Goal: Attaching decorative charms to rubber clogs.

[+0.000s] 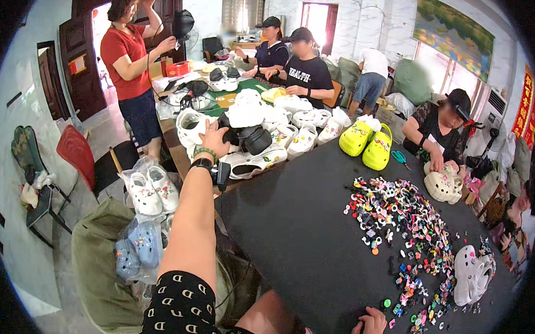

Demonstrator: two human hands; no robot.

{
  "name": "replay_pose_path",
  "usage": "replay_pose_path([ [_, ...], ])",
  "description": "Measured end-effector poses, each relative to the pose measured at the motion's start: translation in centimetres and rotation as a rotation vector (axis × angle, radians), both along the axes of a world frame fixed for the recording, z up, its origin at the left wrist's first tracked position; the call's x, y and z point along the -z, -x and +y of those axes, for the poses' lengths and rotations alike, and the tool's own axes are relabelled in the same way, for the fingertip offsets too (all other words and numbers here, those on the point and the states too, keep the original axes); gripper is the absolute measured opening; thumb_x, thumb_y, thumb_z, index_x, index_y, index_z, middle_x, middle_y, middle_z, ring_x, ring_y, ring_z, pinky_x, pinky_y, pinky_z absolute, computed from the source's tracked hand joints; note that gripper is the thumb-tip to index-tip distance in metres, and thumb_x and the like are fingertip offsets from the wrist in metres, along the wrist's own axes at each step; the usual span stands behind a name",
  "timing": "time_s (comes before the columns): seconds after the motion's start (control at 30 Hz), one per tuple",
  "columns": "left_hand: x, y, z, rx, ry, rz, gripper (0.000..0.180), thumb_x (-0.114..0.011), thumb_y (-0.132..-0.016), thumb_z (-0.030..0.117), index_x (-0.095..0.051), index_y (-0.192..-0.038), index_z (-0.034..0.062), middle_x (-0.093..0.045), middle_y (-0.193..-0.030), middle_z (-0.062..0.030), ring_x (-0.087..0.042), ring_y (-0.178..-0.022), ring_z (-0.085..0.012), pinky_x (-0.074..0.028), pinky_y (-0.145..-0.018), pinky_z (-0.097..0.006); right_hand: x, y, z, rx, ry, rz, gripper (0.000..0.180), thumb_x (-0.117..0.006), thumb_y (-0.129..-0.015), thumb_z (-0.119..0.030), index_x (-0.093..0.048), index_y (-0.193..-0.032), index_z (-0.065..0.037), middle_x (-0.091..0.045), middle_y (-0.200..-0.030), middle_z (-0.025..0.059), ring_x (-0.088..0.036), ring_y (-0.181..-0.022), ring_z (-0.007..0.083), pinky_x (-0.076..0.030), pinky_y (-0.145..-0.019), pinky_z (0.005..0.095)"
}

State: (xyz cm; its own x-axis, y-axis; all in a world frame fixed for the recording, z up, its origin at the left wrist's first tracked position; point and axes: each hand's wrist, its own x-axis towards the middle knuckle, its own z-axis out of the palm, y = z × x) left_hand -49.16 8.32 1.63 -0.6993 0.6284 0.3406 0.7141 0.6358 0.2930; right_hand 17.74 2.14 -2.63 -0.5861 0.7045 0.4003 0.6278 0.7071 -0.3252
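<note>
My left hand (213,142) reaches over the far left edge of the table, fingers stretched out against a white clog (191,125) at the near side of a pile. Beside it sits a black clog (255,140), and a white clog with coloured charms (257,162) lies just to the right. My right hand (369,331) rests on the black tabletop (289,227) at the near edge, fingers loosely bent and apart, holding nothing. Near it are a small green round piece (386,303) and a heap of small colourful shoe charms (405,221).
Yellow-green clogs (377,148) and teal scissors (401,159) lie at the far side. White clogs (467,276) stand right of the charms. A co-worker at right handles cream clogs (443,183). Bagged clogs (153,189) and a green sack (99,261) are at left. Others work behind.
</note>
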Motion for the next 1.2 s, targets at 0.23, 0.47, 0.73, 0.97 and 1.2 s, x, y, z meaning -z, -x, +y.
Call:
replay_pose_path([
  [0.23, 1.8, 0.2, -0.7, 0.091, -0.136, 0.040, 0.053, -0.072, -0.073, 0.022, -0.063, -0.126, 0.0172, -0.023, -0.154, -0.0244, -0.004, -0.146, -0.0450, -0.014, -0.113, -0.065, 0.2, -0.2, -0.1, -0.013, -0.004, -0.021, 0.017, -0.057, -0.084, -0.001, -0.058, -0.101, 0.001, -0.058, -0.118, 0.0191, -0.053, -0.111, 0.0383, -0.041, -0.097, 0.0469],
  [0.47, 3.9, -0.6, -5.4, 0.065, -0.227, 0.092, 0.048, -0.070, -0.072, 0.027, -0.068, -0.119, 0.0191, -0.031, -0.152, -0.0234, -0.017, -0.144, -0.0446, -0.026, -0.108, -0.064, 0.5, 0.2, -0.2, -0.044, -0.028, -0.024, 0.012, -0.057, -0.085, -0.001, -0.059, -0.097, 0.001, -0.059, -0.116, 0.0199, -0.054, -0.108, 0.0388, -0.043, -0.095, 0.0475],
  [0.73, 13.1, -9.1, -12.3, -0.062, -0.436, 0.077, 0.037, -0.064, -0.075, 0.011, -0.068, -0.111, 0.0108, -0.048, -0.135, -0.0288, -0.035, -0.132, -0.0514, -0.031, -0.109, -0.054, 0.4, 0.6, -0.2, -0.021, -0.076, -0.038, 0.012, -0.057, -0.085, -0.002, -0.060, -0.095, 0.002, -0.061, -0.114, 0.0204, -0.056, -0.104, 0.0393, -0.043, -0.094, 0.0476],
  [0.97, 19.6, -7.8, -28.4, -0.469, 0.040, -0.012, 0.051, -0.068, -0.075, 0.029, -0.062, -0.123, 0.0123, -0.047, -0.141, -0.0223, -0.033, -0.136, -0.0438, -0.026, -0.112, -0.058, 0.8, 0.3, 0.2, -0.048, -0.090, -0.024, 0.013, -0.058, -0.085, -0.003, -0.061, -0.097, 0.001, -0.062, -0.114, 0.0206, -0.056, -0.104, 0.0393, -0.043, -0.093, 0.0475],
  [1.2, 20.9, -8.6, -38.9, -0.970, 0.143, -0.167, 0.084, -0.069, -0.077, 0.053, -0.038, -0.146, 0.0164, -0.028, -0.153, -0.0221, -0.015, -0.144, -0.0433, -0.017, -0.109, -0.069, 0.3, 0.4, -0.3, -0.024, -0.051, -0.024, 0.015, -0.057, -0.085, -0.003, -0.060, -0.099, 0.003, -0.061, -0.116, 0.0213, -0.056, -0.106, 0.0394, -0.044, -0.094, 0.0471],
])
